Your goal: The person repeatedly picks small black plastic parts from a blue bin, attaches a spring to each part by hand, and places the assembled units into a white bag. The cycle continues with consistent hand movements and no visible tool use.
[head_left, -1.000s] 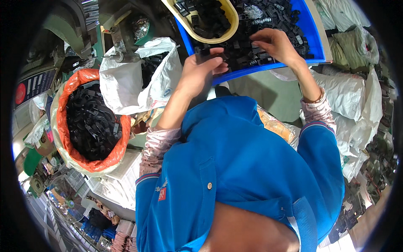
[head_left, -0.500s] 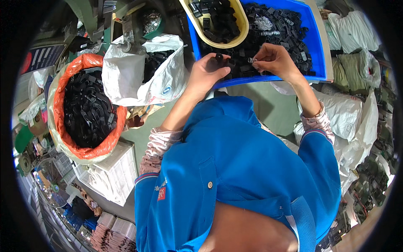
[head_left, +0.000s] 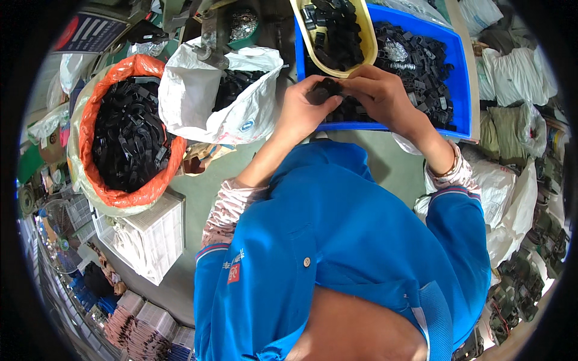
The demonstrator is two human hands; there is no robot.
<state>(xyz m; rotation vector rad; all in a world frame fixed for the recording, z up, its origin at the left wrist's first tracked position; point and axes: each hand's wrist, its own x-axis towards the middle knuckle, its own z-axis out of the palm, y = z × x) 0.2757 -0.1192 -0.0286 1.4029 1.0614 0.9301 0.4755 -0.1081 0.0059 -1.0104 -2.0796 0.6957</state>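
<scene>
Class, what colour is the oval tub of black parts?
The oval tub is pale yellow, clearest in the head view.

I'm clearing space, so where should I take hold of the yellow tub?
Grip the yellow tub by its rim along both long sides, probably coming from left and right together: that lip looks bare, while black parts crowd the inside.

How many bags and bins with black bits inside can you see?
4: an orange-rimmed sack on the left, a white bag beside it, a yellow tub, and the blue bin that the tub partly covers. More may be hidden in the clutter.
</scene>
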